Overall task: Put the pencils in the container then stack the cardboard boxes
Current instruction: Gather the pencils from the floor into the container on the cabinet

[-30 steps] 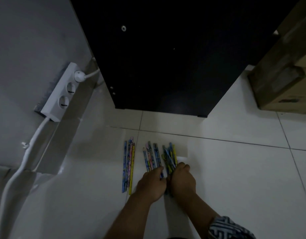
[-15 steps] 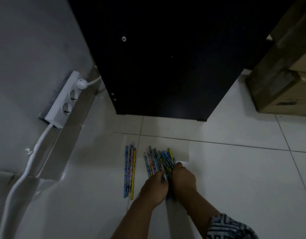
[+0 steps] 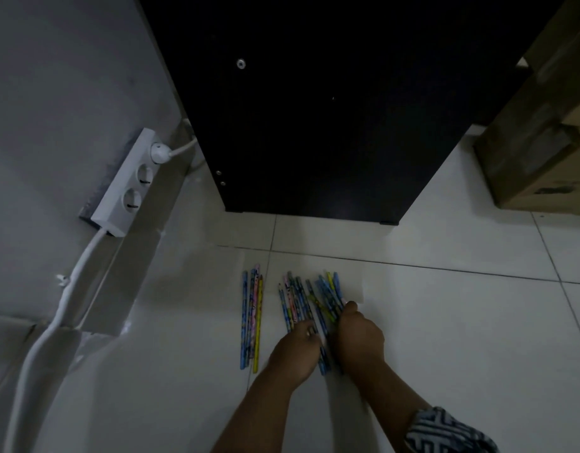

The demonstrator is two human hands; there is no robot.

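On the tiled floor [image 3: 461, 338] in front of the black cabinet [image 3: 331, 109], both hands closed over a bunch of pencils [image 3: 309, 295]. The right hand [image 3: 358, 338] had its fingers curled around the bunch's right side, and the left hand [image 3: 295, 349] pinched the bunch from the left with its fingers bent. The tips of these pencils fanned out towards the cabinet. A few loose pencils [image 3: 252, 318] lay side by side on the floor, just left of the bunch and apart from it, also pointing at the cabinet. Cardboard boxes [image 3: 543, 158] stood to the right of the cabinet, and a white power strip [image 3: 128, 184] hung on the wall to its left.
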